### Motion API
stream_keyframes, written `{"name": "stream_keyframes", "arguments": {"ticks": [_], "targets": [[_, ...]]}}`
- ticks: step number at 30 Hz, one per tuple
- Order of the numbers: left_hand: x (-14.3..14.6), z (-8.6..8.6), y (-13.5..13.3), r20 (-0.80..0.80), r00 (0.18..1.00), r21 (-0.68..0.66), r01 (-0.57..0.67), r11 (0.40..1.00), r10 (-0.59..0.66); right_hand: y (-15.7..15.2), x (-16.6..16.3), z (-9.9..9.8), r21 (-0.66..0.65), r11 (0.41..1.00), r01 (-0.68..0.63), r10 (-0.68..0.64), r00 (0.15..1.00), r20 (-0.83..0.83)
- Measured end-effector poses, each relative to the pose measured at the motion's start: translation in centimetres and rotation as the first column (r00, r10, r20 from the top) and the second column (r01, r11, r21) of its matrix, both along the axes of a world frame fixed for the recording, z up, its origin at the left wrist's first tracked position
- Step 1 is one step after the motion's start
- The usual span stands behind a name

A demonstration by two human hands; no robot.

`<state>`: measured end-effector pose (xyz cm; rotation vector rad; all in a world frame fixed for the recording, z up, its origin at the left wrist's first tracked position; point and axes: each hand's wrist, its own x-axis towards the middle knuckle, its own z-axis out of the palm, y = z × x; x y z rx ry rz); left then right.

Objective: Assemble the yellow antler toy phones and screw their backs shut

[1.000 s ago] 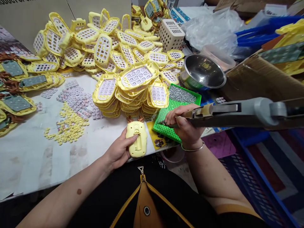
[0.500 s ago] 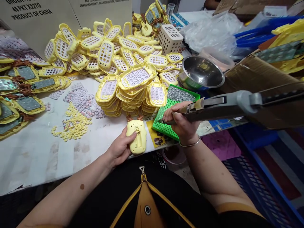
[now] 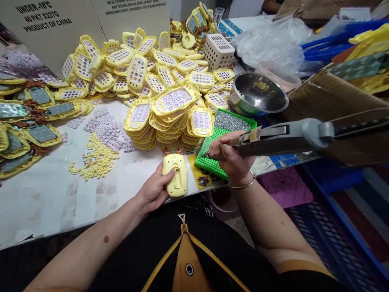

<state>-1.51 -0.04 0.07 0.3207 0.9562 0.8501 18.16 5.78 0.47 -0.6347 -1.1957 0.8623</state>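
1. Pinned a yellow toy [image 3: 175,172] flat on the table [image 3: 45,198] with the left hand [image 3: 153,190], right at the near edge, back side up, little brown horns pointing away.
2. Wrapped that left hand around the toy's left side, with the thumb laid across the back next to the open slot.
3. Closed the right hand [image 3: 232,156] tight around the front of a long grey screwdriver [image 3: 285,136], with the tip down on the green tray [image 3: 212,162] just beside the toy.
4. Saw a heap of tiny screws [image 3: 231,120] at the far end of that tray.
5. Judged the toy light and hard, most likely a thin, hollow plastic shell, easy to lift with one hand.
6. Judged it smooth and a bit slippery too, likely to slide or spin on the table under a push, so in need of a firm press down.
7. Thought it best to hold the toy by its two long sides, away from the horns, probably the weakest bits, and clear of the slot in the back.
8. Guessed against a hard squeeze, for fear of bending or cracking the thin shell.
9. Spotted stacks of yellow shells [image 3: 170,105] just behind the toy, a metal bowl [image 3: 258,95] past the tray, and loose yellow buttons [image 3: 94,158] off to the left.
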Motion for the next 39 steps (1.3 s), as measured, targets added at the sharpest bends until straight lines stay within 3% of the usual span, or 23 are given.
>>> {"name": "stream_keyframes", "arguments": {"ticks": [6,13,18,22,36,39], "targets": [[0.0,-0.1,0.1,0.013,1.0,-0.012,-0.007,1.0,0.007,0.1,0.3,0.1,-0.043,0.999,-0.031,0.033,0.999,0.032],[0.5,0.0,0.0,-0.036,0.997,-0.028,-0.068,0.997,0.067,-2.1,-0.4,2.9,0.096,0.995,0.007,0.002,0.996,-0.092],[1.1,-0.3,-0.3,-0.048,0.987,0.008,-0.15,0.989,0.15,-5.7,-1.2,4.5,0.132,0.949,-0.285,0.294,0.954,-0.053],[1.2,-0.2,-0.5,-0.066,0.984,-0.004,-0.164,0.986,0.164,-7.0,-1.9,4.1,0.131,0.897,-0.422,0.426,0.905,-0.007],[1.0,-0.3,-0.4,-0.031,0.986,0.006,-0.161,0.987,0.161,-7.2,-2.4,2.6,0.088,0.898,-0.43,0.432,0.902,-0.002],[1.1,-0.3,-0.4,-0.035,0.987,0.014,-0.159,0.987,0.16,-6.8,-2.7,2.1,0.074,0.872,-0.484,0.485,0.874,0.006]]}}
